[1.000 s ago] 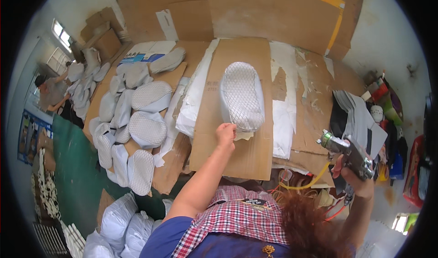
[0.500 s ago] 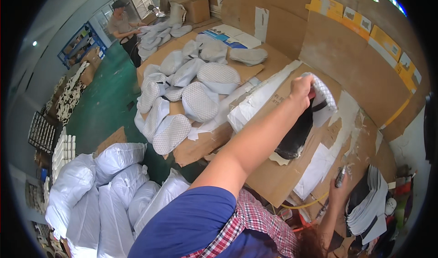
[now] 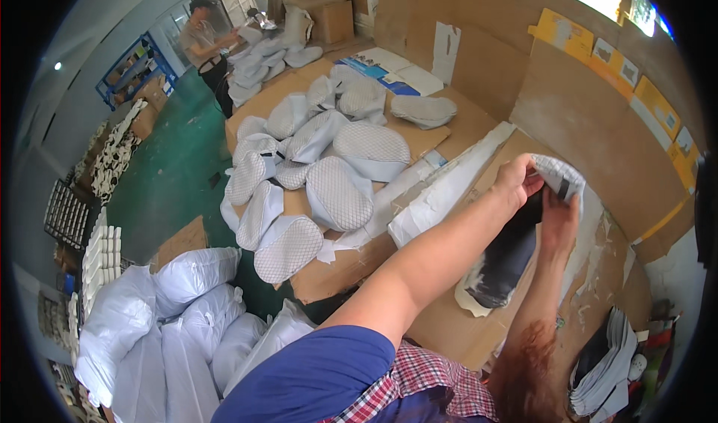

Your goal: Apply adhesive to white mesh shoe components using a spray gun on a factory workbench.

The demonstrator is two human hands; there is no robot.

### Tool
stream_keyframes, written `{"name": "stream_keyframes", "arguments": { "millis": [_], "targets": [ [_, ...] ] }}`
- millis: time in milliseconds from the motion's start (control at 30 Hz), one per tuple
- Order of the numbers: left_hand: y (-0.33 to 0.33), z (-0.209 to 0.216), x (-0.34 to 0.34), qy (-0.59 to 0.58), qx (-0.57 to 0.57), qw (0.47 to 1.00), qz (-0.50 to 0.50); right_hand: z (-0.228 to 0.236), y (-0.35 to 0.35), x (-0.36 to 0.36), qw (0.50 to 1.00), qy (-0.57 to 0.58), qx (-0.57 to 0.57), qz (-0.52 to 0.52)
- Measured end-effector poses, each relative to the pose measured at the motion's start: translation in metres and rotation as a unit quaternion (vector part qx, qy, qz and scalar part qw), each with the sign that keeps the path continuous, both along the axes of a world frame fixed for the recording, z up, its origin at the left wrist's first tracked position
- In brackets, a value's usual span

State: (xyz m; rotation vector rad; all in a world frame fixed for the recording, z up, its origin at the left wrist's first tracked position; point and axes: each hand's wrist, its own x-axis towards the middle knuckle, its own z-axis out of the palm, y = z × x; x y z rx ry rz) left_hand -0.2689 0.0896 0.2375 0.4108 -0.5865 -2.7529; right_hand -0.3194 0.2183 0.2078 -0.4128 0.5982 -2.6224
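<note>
Nearest my camera, a blue sleeve (image 3: pixel 314 374) and a checked apron (image 3: pixel 434 378) are filling the lower edge, with white bags (image 3: pixel 187 341) slumping at the left. Past them, both forearms are pointing over the cardboard (image 3: pixel 441 329), where a black form (image 3: pixel 510 270) is lying with its near length bare. At its far end I am seeing the quilted cover (image 3: pixel 561 172), bunched and lifted. I am judging this piece to be only partway done: most of the form is uncovered, the cover is not yet clear of the hands, and from here I cannot tell whether it is going on or coming off.

With the left hand (image 3: pixel 520 182) I am pinching the cover's left edge, thumb and fingers closed on it. The right hand (image 3: pixel 561 221) is touching the lower right edge, fingers curled and partly hidden; I cannot tell whether they are gripping. The cover is sitting just beyond both sets of fingertips.

Farther off, a pile of similar covers (image 3: pixel 340 191) is lying to the left, and a co-worker (image 3: pixel 202 40) is standing beside another heap (image 3: pixel 258 62).
</note>
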Motion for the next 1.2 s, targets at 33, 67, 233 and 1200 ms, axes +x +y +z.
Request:
{"name": "stream_keyframes", "arguments": {
  "millis": [33, 67, 233, 1200],
  "targets": [
    [-0.017, -0.001, -0.001, -0.002, 0.008, 1.000, 0.003, 0.008, -0.014, -0.012, 0.998, 0.022, 0.053, -0.029],
    [-0.036, 0.006, -0.007, -0.011, 0.020, 1.000, -0.005, 0.020, -0.026, -0.021, 0.997, 0.050, 0.061, -0.024],
    [-0.120, 0.042, -0.022, 0.056, 0.101, 0.993, 0.027, 0.062, -0.099, -0.039, 0.988, 0.137, -0.032, 0.060],
    [-0.393, 0.040, 0.305, 0.092, 0.083, 0.981, 0.149, 0.030, -0.170, -0.022, 0.965, 0.008, 0.237, -0.114]
  ]
}}
